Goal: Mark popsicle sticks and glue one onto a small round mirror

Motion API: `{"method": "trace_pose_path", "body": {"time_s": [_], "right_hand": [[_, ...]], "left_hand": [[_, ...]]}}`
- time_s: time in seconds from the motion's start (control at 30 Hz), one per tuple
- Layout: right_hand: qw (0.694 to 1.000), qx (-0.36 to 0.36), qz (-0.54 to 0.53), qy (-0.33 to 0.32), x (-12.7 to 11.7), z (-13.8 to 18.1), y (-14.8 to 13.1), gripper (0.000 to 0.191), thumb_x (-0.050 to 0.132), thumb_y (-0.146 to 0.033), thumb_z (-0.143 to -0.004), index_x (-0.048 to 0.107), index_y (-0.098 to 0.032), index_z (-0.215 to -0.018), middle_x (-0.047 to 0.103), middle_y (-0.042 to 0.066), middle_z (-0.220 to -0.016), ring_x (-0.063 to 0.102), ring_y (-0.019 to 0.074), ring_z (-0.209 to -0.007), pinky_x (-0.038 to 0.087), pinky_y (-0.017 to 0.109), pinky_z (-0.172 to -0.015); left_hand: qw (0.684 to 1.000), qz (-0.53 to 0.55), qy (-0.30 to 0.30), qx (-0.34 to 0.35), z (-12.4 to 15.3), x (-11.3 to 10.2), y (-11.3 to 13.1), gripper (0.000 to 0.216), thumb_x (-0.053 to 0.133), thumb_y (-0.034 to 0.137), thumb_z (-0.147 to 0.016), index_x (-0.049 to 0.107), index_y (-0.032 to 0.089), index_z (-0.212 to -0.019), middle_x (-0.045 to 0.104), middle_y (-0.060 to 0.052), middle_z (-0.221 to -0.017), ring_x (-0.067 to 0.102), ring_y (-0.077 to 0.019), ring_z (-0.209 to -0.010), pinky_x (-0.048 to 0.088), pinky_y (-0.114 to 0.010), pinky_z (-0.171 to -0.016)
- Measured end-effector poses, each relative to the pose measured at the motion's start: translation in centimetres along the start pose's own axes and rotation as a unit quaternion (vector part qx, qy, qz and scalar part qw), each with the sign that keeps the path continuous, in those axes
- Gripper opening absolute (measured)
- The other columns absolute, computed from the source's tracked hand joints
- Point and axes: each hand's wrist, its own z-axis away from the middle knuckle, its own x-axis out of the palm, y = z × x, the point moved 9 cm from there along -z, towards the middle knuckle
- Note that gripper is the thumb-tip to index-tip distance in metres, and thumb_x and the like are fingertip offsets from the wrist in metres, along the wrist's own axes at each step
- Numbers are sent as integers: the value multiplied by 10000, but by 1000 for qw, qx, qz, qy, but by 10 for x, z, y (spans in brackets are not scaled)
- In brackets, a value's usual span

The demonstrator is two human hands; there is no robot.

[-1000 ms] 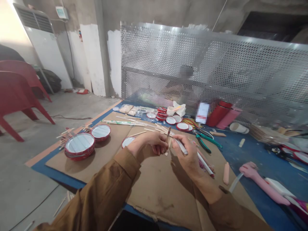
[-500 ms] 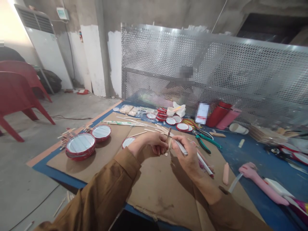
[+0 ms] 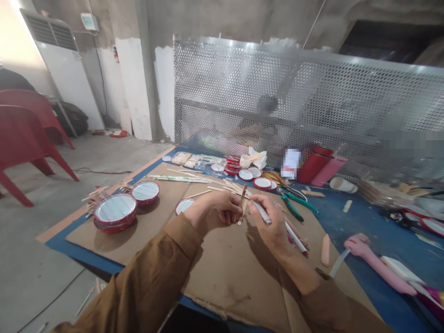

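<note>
My left hand [image 3: 225, 207] is closed on a flat wooden craft stick [image 3: 243, 194], held upright; its upper part looks dark brown and its lower end pale. To the right of it, my right hand [image 3: 272, 224] grips a white marker pen [image 3: 262, 213], its front end pointing at the stick. Whether the tip touches the stick I cannot tell. Another white marker with a red end [image 3: 296, 239] lies beneath my right wrist. Behind my left wrist is a white-faced round lid [image 3: 183, 204], partly hidden. Both hands are above a cardboard sheet [image 3: 222, 273].
Red-rimmed round lids are stacked at the left [image 3: 116, 208], with a smaller stack [image 3: 145, 192] beside them. Green-handled pliers [image 3: 293, 208] lie to the right of my hands. A pink glue gun [image 3: 379, 268] rests at the right, and a red bottle [image 3: 315, 164] leans against the perforated metal panel [image 3: 222, 92].
Both hands keep almost the same position, still holding the stick and the marker. The view has shifted very slightly.
</note>
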Motion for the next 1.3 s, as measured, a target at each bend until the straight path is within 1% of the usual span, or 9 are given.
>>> {"method": "trace_pose_path", "body": {"time_s": [0.13, 0.3, 0.5, 0.63, 0.8, 0.97, 1.1, 1.3], "right_hand": [[1000, 3, 1, -3, 1, -1, 1, 197, 537, -370, -940, 620, -211, -1021, 703, 40, -862, 657, 194, -753, 527, 315, -703], [1000, 0, 1, -8, 1, -1, 0, 191, 529, -368, -941, 618, -216, -1016, 709, 49, -882, 663, 200, -760, 533, 330, -721], [1000, -1, -4, -11, 1, -2, -2, 186, 525, -364, -939, 614, -219, -1015, 706, 54, -885, 664, 204, -769, 536, 336, -728], [1000, -1, -6, -10, 1, -2, -4, 181, 532, -361, -935, 614, -217, -1010, 708, 54, -889, 667, 207, -783, 535, 335, -738], [1000, -6, -10, -26, 3, -3, -6, 170, 522, -342, -941, 625, -215, -988, 708, 44, -886, 668, 202, -792, 525, 323, -747], [1000, -10, -6, -21, 3, -3, -5, 175, 526, -348, -937, 628, -213, -981, 707, 42, -881, 661, 196, -784, 522, 317, -742], [1000, 6, 3, -8, 0, -3, -3, 185, 534, -368, -926, 625, -214, -977, 711, 45, -858, 663, 204, -760, 528, 326, -713], [1000, 19, 14, 1, -2, -3, 1, 200, 540, -394, -915, 614, -218, -977, 707, 44, -804, 667, 217, -739, 532, 350, -710]], "left_hand": [[1000, 0, 6, -1, -2, -1, 0, 183, 644, 312, -817, 599, 139, -780, 632, -10, -608, 624, -128, -533, 528, -258, -566], [1000, -10, -2, -12, 0, 1, 0, 134, 585, 266, -840, 607, 141, -797, 630, 0, -601, 617, -115, -530, 528, -245, -571], [1000, -7, 10, -9, 6, 1, 6, 108, 582, 225, -829, 602, 137, -769, 634, 4, -623, 613, -112, -513, 529, -249, -568], [1000, -8, 5, -14, 5, 2, 5, 115, 561, 207, -842, 595, 134, -761, 629, 0, -615, 609, -114, -503, 528, -255, -564], [1000, -6, 2, -7, 3, 1, 5, 92, 567, 205, -837, 593, 140, -778, 633, -5, -622, 616, -122, -515, 533, -267, -578], [1000, -5, 2, -6, 2, 1, 4, 114, 576, 226, -841, 600, 134, -779, 639, -19, -639, 615, -124, -519, 540, -285, -592], [1000, -1, 5, -10, 1, 0, 3, 113, 581, 236, -839, 595, 140, -780, 631, -9, -606, 617, -126, -517, 534, -268, -572], [1000, -1, 6, -9, 2, 0, 2, 119, 586, 242, -830, 603, 137, -778, 634, -10, -612, 615, -120, -521, 530, -258, -567]]}}
